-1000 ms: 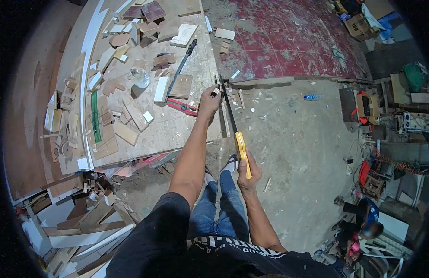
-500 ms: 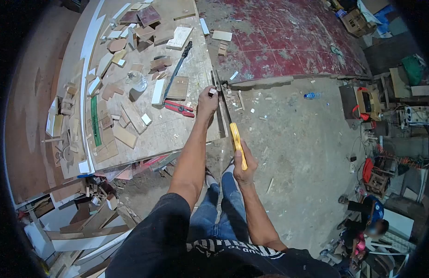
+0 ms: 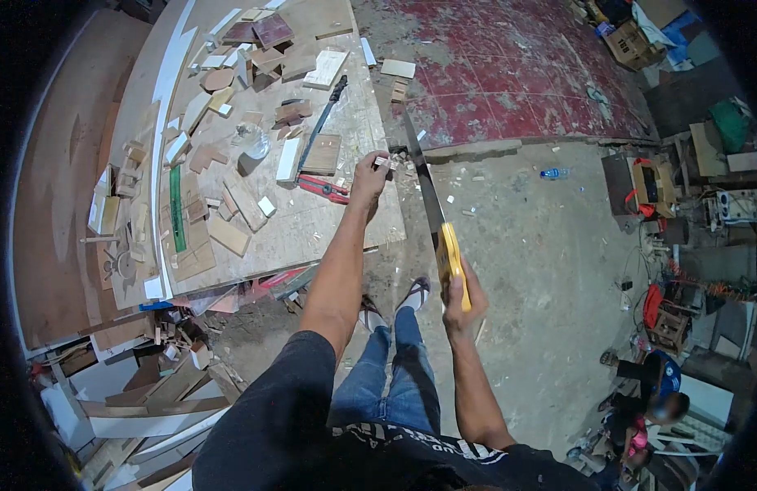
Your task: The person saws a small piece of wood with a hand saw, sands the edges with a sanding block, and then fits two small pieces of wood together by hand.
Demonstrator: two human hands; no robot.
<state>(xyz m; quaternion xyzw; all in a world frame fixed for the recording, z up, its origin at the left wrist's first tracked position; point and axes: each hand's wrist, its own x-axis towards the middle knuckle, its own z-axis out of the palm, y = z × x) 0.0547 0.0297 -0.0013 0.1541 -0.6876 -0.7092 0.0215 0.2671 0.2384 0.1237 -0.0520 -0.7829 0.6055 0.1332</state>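
Note:
My right hand [image 3: 465,301] is closed around the yellow handle of a handsaw [image 3: 431,192]. Its long dark blade points away from me, just off the right edge of the workbench [image 3: 366,221]. At that edge, my left hand [image 3: 368,180] has its fingers closed on a small piece of wood [image 3: 386,163]. A gap separates the blade from this piece. Left of my left hand lie a red-handled tool [image 3: 323,189], a brown wood block [image 3: 320,154] and a long thin bar with a black end [image 3: 321,123].
Wood offcuts [image 3: 229,236], a clear container [image 3: 252,141] and a green strip [image 3: 177,209] lie on the bench. A blue bottle [image 3: 553,173] rests on the concrete floor. Two people [image 3: 652,401] are at lower right, near piled materials. Scrap boards [image 3: 149,409] fill the lower left.
My right hand has drawn the handsaw right and back, away from the bench edge and my left hand. The left hand stays at the edge, and the small wood piece shows more clearly.

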